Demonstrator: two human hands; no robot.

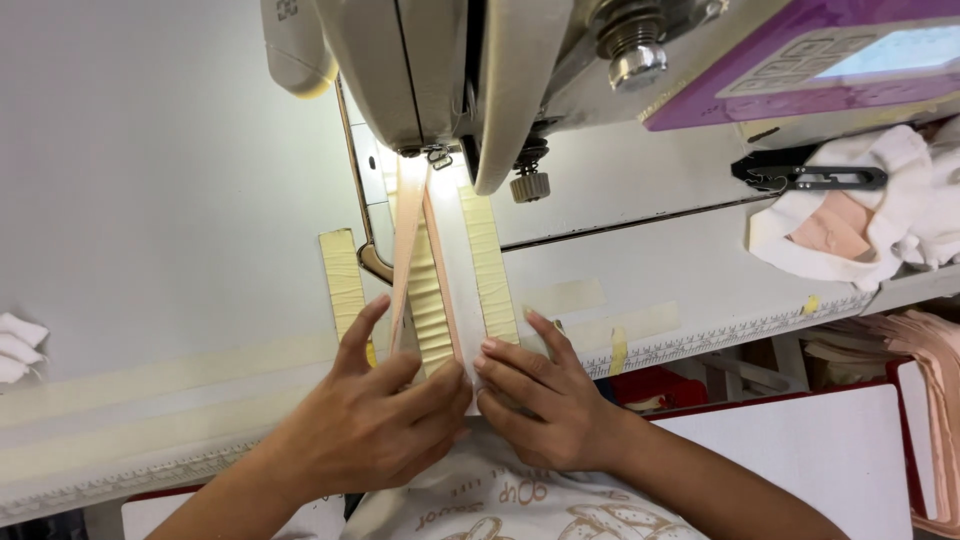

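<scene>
Pressing down at the lower centre of the frame, we kept both hands flat on a narrow peach fabric strip (pixel 412 245) that ran up the middle of the frame to the presser foot (pixel 437 156) of the industrial sewing machine (pixel 440 60) at the top. Our left hand (pixel 375 420) lay on the strip's near end, its fingers (pixel 362 330) spread and resting on the cloth and the counter (pixel 150 200), gripping nothing. Our right hand (pixel 545 400) sat just beside it, touching it at the fingertips, fingers close together and pinning the strip's right edge rather than clasping it. Two ribbed cream guide strips (pixel 487 265) flanked the fabric, with another taped strip (pixel 343 280) to the left.

To do this well, we judged that the strip had to lie straight between the guides, its edges even, with light, equal pressure from both hands so it neither bunched nor skewed under the foot. Fingertips were best kept well short of the needle.

At the upper right of the frame, black thread snips (pixel 810 178) lay on a heap of white and peach fabric pieces (pixel 860 225), below the machine's purple control panel (pixel 830 70). More peach pieces (pixel 935 350) hung at the right edge.
</scene>
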